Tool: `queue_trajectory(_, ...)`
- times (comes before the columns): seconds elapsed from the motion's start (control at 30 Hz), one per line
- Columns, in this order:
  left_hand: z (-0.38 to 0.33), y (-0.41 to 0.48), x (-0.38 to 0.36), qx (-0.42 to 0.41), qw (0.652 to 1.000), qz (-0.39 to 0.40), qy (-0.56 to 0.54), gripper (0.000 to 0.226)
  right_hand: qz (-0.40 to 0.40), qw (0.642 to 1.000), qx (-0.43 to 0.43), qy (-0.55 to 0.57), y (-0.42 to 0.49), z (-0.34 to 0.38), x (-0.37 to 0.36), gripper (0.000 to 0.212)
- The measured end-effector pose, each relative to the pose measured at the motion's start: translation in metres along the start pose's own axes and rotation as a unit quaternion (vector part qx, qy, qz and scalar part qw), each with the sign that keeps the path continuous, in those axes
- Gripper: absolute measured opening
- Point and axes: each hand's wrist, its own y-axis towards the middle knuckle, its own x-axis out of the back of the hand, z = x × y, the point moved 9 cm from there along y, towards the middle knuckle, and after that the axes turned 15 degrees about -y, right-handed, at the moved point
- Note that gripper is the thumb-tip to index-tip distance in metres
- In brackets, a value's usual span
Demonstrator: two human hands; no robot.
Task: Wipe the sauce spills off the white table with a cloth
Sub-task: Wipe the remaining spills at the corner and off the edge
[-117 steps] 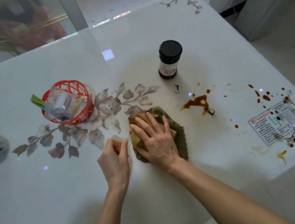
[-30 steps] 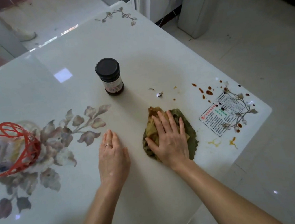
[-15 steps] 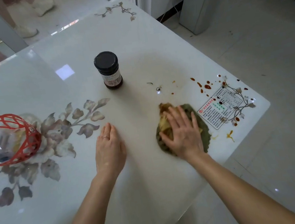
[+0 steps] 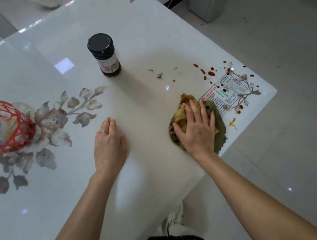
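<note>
Cloth (image 4: 219, 129) is being pressed to the table (image 4: 142, 112) under the right hand (image 4: 195, 129), fingers (image 4: 195, 110) spread flat, nothing gripped; even pressure is being called for toward spills (image 4: 211, 73) lying beyond the fingertips.

The white table (image 4: 132, 42) bears jar (image 4: 104, 55), red basket (image 4: 1, 125), cloth (image 4: 219, 129), sauce spills (image 4: 211, 73).
</note>
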Motion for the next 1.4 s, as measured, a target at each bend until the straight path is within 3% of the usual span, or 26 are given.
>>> queue_trajectory(0.17,-0.015,-0.027,-0.015,-0.015,1.0,-0.003,-0.025,0.055,-0.004,0.994,0.107,0.001,-0.028,-0.006,-0.004,0.072)
queue_trajectory(0.37,-0.026,-0.05,-0.023,-0.029,0.999,-0.017,-0.032,0.054,0.01,0.998,-0.067,0.006,-0.029,-0.022,0.001,0.075)
queue_trajectory(0.53,-0.04,-0.06,-0.032,-0.038,0.999,-0.012,-0.034,0.054,-0.013,1.0,0.0,0.008,-0.066,-0.01,0.0,0.069)
queue_trajectory(0.73,-0.05,-0.073,-0.037,-0.052,0.998,-0.014,-0.034,0.054,0.0,0.993,-0.111,0.033,-0.057,-0.028,-0.001,0.073)
queue_trajectory(0.9,-0.055,-0.078,-0.047,-0.05,0.998,-0.002,-0.026,0.054,-0.028,0.994,-0.086,0.062,-0.095,-0.017,-0.001,0.067)
queue_trajectory(1.17,-0.055,-0.089,-0.05,-0.066,0.997,-0.001,-0.03,0.051,-0.012,0.975,-0.202,0.095,-0.047,-0.08,-0.01,0.068)
queue_trajectory(1.3,-0.056,-0.09,-0.049,-0.069,0.997,-0.002,-0.027,0.051,-0.035,0.975,-0.183,0.121,-0.067,-0.073,-0.011,0.068)
queue_trajectory(1.4,-0.057,-0.088,-0.046,-0.076,0.997,-0.005,-0.025,0.051,-0.008,0.976,-0.189,0.111,-0.04,-0.095,-0.012,0.07)
